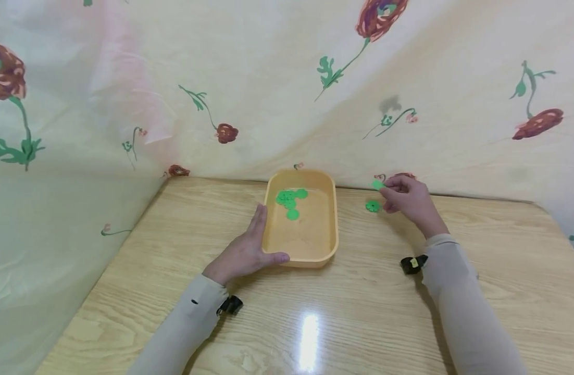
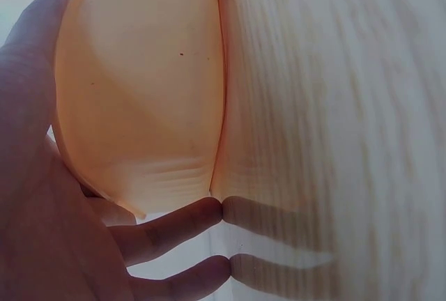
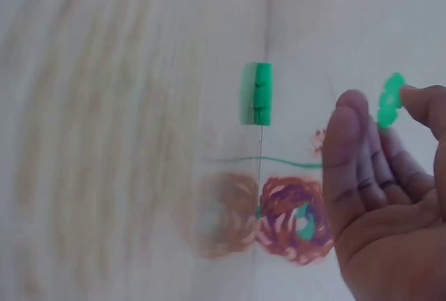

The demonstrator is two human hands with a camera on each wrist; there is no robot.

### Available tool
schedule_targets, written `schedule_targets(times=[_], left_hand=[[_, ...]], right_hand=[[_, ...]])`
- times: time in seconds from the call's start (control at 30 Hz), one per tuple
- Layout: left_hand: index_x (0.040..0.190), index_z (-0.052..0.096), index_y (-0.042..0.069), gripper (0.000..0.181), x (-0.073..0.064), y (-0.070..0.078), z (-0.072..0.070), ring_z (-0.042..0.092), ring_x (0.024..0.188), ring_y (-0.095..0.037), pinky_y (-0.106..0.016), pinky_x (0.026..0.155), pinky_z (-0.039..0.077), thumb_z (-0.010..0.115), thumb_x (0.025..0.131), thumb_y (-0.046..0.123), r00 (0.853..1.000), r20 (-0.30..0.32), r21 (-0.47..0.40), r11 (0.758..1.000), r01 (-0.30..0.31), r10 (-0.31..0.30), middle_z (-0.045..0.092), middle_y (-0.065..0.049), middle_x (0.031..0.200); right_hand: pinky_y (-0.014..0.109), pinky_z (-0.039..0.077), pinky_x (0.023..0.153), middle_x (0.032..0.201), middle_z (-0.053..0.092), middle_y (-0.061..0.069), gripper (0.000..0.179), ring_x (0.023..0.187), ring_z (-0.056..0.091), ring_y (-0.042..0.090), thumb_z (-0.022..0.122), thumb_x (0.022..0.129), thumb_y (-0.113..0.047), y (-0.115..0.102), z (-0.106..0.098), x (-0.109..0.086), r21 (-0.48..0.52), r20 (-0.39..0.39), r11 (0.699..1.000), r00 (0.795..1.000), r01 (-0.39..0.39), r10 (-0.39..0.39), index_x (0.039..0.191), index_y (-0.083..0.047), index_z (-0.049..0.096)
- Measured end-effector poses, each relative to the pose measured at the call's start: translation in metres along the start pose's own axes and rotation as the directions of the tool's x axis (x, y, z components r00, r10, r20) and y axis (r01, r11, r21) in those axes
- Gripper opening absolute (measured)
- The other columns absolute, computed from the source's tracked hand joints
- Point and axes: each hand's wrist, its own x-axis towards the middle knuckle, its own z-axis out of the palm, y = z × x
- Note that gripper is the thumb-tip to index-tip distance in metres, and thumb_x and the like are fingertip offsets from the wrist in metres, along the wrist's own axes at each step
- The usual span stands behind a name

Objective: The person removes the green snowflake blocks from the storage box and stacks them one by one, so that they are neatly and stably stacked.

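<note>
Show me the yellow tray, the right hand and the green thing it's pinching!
Yellow tray [image 1: 308, 237]: head view, on its bare inside floor.
Right hand [image 1: 411, 201]: head view, on the back of the hand.
Green piece [image 1: 377, 184]: head view, on its visible middle.

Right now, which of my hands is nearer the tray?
Left. Your left hand touches the tray at its left side and near rim; your right hand is apart from it, off to the right, pinching a green piece.
</note>
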Motion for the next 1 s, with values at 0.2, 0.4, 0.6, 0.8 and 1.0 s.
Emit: schedule_targets(times=[0.2, 0.4, 0.6, 0.8, 1.0], left_hand=[[0.160, -0.015, 0.015, 0.130, -0.001, 0.000, 0.001, 0.014, 0.149, -0.035, -0.050, 0.113, 0.031, 0.076, 0.081, 0.063, 1.000, 0.002, -0.006, 1.000, 0.018, -0.018, -0.015, -0.009, 0.167], [0.161, -0.013, 0.014, 0.129, 0.000, 0.000, 0.001, 0.013, 0.150, -0.035, -0.052, 0.113, 0.031, 0.078, 0.081, 0.060, 1.000, -0.010, -0.011, 1.000, 0.017, -0.017, -0.014, -0.008, 0.168], [0.161, -0.015, 0.017, 0.129, 0.000, 0.000, 0.001, 0.014, 0.150, -0.035, -0.052, 0.113, 0.031, 0.078, 0.082, 0.059, 1.000, -0.008, -0.014, 1.000, 0.015, -0.015, -0.014, -0.008, 0.168], [0.160, -0.016, 0.017, 0.129, 0.002, -0.001, 0.001, 0.013, 0.150, -0.034, -0.051, 0.113, 0.031, 0.077, 0.082, 0.059, 1.000, -0.006, -0.003, 1.000, 0.018, -0.018, -0.015, -0.007, 0.168], [0.161, -0.013, 0.012, 0.130, 0.003, -0.002, 0.002, 0.011, 0.150, -0.033, -0.051, 0.113, 0.031, 0.077, 0.081, 0.062, 1.000, -0.013, 0.000, 1.000, 0.013, -0.013, -0.014, -0.009, 0.168]], right_hand=[[0.031, 0.058, 0.068, 0.106, 0.062, 0.021, 0.044, 0.077, 0.068, 0.016, 0.064, 0.102, -0.029, 0.026, -0.006, -0.004, -0.093, 0.022, 0.994, 0.998, -0.056, 0.058, 0.127, 0.006, 0.057], [0.031, 0.049, 0.071, 0.106, 0.061, 0.017, 0.039, 0.086, 0.057, 0.023, 0.067, 0.099, -0.027, 0.030, 0.004, -0.004, -0.259, 0.009, 0.966, 1.000, -0.026, 0.029, 0.125, 0.002, 0.062], [0.039, 0.044, 0.080, 0.104, 0.062, 0.017, 0.036, 0.092, 0.054, 0.029, 0.068, 0.098, -0.025, 0.027, 0.012, -0.004, -0.320, 0.024, 0.947, 1.000, 0.004, 0.004, 0.122, 0.002, 0.063], [0.038, 0.044, 0.078, 0.102, 0.062, 0.016, 0.034, 0.090, 0.053, 0.028, 0.067, 0.099, -0.024, 0.027, 0.013, -0.003, -0.334, 0.037, 0.942, 0.999, 0.000, 0.014, 0.122, 0.001, 0.063], [0.039, 0.044, 0.080, 0.104, 0.063, 0.016, 0.035, 0.091, 0.054, 0.028, 0.067, 0.098, -0.024, 0.029, 0.012, -0.002, -0.325, 0.035, 0.945, 0.999, -0.020, 0.033, 0.124, -0.001, 0.063]])
